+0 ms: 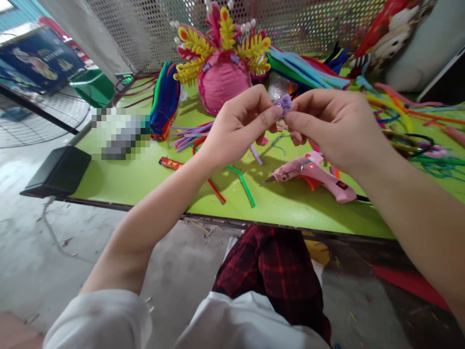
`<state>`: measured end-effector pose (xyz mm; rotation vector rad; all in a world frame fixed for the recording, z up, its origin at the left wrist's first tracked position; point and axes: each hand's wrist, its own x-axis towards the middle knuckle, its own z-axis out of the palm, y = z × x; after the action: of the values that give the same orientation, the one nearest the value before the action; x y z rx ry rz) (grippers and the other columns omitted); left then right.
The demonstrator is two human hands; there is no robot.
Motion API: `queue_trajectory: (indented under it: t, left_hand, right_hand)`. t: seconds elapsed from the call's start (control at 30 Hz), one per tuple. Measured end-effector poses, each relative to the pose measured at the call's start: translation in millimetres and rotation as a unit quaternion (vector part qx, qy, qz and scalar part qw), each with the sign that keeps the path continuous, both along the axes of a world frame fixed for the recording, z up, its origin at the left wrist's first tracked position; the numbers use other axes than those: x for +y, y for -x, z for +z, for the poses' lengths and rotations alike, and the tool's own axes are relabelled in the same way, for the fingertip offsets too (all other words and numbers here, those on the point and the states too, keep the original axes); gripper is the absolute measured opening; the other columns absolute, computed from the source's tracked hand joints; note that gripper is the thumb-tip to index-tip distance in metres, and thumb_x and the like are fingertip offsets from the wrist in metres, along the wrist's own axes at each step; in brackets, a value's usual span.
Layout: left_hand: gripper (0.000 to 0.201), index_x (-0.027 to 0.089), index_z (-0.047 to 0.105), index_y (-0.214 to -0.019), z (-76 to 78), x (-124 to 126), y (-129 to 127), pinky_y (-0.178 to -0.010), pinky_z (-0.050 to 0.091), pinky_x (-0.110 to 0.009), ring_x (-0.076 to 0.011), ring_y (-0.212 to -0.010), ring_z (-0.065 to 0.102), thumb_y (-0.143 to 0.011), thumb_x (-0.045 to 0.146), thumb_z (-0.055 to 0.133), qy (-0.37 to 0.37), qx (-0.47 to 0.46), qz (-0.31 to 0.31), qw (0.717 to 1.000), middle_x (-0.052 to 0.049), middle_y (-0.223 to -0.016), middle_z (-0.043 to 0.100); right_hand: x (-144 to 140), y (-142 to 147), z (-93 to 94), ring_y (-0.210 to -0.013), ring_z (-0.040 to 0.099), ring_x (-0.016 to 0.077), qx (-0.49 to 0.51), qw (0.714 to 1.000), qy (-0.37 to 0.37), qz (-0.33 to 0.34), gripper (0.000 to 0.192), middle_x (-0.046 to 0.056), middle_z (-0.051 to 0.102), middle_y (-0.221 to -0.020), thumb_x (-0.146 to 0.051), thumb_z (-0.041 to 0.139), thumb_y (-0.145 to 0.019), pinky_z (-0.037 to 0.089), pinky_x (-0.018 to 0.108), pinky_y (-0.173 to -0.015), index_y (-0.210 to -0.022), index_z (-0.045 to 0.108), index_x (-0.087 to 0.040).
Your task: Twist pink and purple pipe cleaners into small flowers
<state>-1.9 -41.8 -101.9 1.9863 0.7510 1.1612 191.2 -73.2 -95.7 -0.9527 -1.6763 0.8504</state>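
Observation:
Between my two hands, above the green table, is a small purple pipe-cleaner flower [284,103]. My left hand [244,123] pinches its left side between thumb and fingers. From the right, my right hand [329,123] grips the other side with fingertips and thumb. Below my right hand lies a pink hot glue gun [308,174], its nozzle pointing left and a small light glowing on its body. Behind my hands stands a pink headdress [225,85] with yellow and pink fuzzy sprigs and white beads. Purple pipe cleaners [191,135] lie partly hidden behind my left hand.
Green and red pipe-cleaner pieces [244,186] lie near the front of the green table [119,182]. Bundles of blue [165,104] and multicoloured pipe cleaners [308,70] sit farther back. A black box [58,172] with a cable is at the left edge; a perforated metal panel [145,36] stands behind.

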Motion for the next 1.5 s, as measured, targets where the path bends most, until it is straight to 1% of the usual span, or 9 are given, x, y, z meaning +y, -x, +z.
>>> queue_trajectory:
  t: [0.23, 0.37, 0.5, 0.7, 0.93, 1.03, 1.17, 1.27, 1.5]
  left_hand:
    - [0.048, 0.021, 0.052, -0.081, -3.8, -2, 0, -0.047, 0.041, -0.018, -0.0057, -0.057, 0.054, -0.092, 0.067, 0.064, 0.02, 0.026, -0.033, 0.999, 0.002, -0.069, 0.057]
    - [0.047, 0.022, 0.057, -0.081, -4.3, -1, 3, -0.049, 0.041, -0.021, -0.0076, -0.059, 0.052, -0.092, 0.067, 0.064, 0.019, 0.051, -0.057, 0.997, 0.002, -0.066, 0.051]
    - [0.039, 0.021, 0.059, -0.076, -2.2, 1, 2, -0.051, 0.042, -0.023, -0.0089, -0.062, 0.054, -0.095, 0.055, 0.067, 0.035, 0.032, -0.088, 0.995, 0.002, -0.065, 0.048]
    - [0.036, 0.02, 0.061, -0.076, -1.5, -2, -2, -0.047, 0.037, -0.021, -0.0053, -0.053, 0.044, -0.095, 0.05, 0.07, 0.078, 0.009, -0.127, 0.989, 0.003, -0.061, 0.045]
    - [0.042, 0.017, 0.064, -0.078, 1.3, -2, 2, -0.048, 0.042, -0.015, -0.0038, -0.056, 0.055, -0.099, 0.053, 0.061, 0.087, 0.014, -0.107, 0.99, 0.001, -0.069, 0.061]
    - [0.04, 0.017, 0.067, -0.083, 4.1, -1, 4, -0.049, 0.043, -0.014, -0.0029, -0.055, 0.056, -0.103, 0.05, 0.056, 0.08, -0.01, -0.068, 0.994, 0.001, -0.071, 0.064]
    - [0.021, 0.021, 0.071, -0.097, 3.8, -1, 5, -0.053, 0.046, -0.014, -0.005, -0.063, 0.064, -0.095, 0.041, 0.07, 0.056, -0.005, -0.051, 0.997, 0.001, -0.078, 0.068]
    - [0.017, 0.02, 0.07, -0.095, 2.1, -2, 3, -0.054, 0.048, -0.013, -0.0066, -0.068, 0.068, -0.09, 0.035, 0.077, 0.054, 0.018, -0.045, 0.997, 0.001, -0.077, 0.068]
    - [0.011, 0.018, 0.06, -0.087, 0.0, -2, -4, -0.044, 0.04, -0.01, -0.0031, -0.057, 0.065, -0.094, 0.018, 0.068, 0.154, -0.072, -0.018, 0.985, 0.004, -0.073, 0.066]
  right_hand:
    - [-4, 7, -3.3, -0.059, 0.046, 0.0117, 0.007, 1.0, -0.001, -0.027, 0.03, -0.001, 0.056, -0.066, -0.043, 0.082, -0.086, 0.047, 0.029, -0.055, -0.074, 0.064, -0.023]
    - [-2, 3, -3.1, -0.06, 0.044, 0.0103, -0.024, 1.0, 0.003, 0.003, 0.022, -0.003, 0.053, -0.065, -0.027, 0.078, -0.087, 0.043, 0.028, -0.056, -0.072, 0.063, -0.022]
    - [0, -3, 0.8, -0.063, 0.047, 0.0103, -0.039, 0.998, 0.022, 0.032, 0.014, -0.003, 0.057, -0.068, -0.018, 0.075, -0.082, 0.037, 0.027, -0.056, -0.073, 0.065, -0.02]
    - [-1, -10, 5.7, -0.063, 0.05, 0.0074, -0.08, 0.995, 0.016, 0.053, 0.011, -0.004, 0.061, -0.068, -0.009, 0.072, -0.084, 0.035, 0.024, -0.053, -0.077, 0.069, -0.018]
    - [-5, -12, 10.3, -0.062, 0.053, 0.0026, -0.096, 0.995, 0.014, 0.022, 0.012, -0.005, 0.065, -0.069, -0.004, 0.071, -0.087, 0.038, 0.014, -0.053, -0.082, 0.07, -0.015]
    - [-5, -12, 10.2, -0.061, 0.051, 0.0026, -0.107, 0.994, 0.012, 0.021, 0.013, -0.006, 0.063, -0.066, -0.003, 0.071, -0.084, 0.037, 0.013, -0.05, -0.08, 0.071, -0.015]
    - [-3, -13, 6.6, -0.059, 0.049, 0.0025, -0.11, 0.993, 0.007, 0.038, 0.011, -0.007, 0.06, -0.064, -0.006, 0.073, -0.082, 0.035, 0.013, -0.048, -0.078, 0.07, -0.016]
    - [0, -15, 4.2, -0.057, 0.048, 0.0024, -0.11, 0.993, -0.007, 0.032, 0.013, -0.007, 0.059, -0.064, -0.005, 0.072, -0.082, 0.034, 0.014, -0.047, -0.078, 0.069, -0.016]
    - [2, -12, 0.9, -0.06, 0.052, 0.0028, -0.077, 0.995, -0.054, -0.023, 0.013, -0.007, 0.063, -0.072, -0.005, 0.07, -0.09, 0.043, 0.019, -0.058, -0.086, 0.067, -0.016]
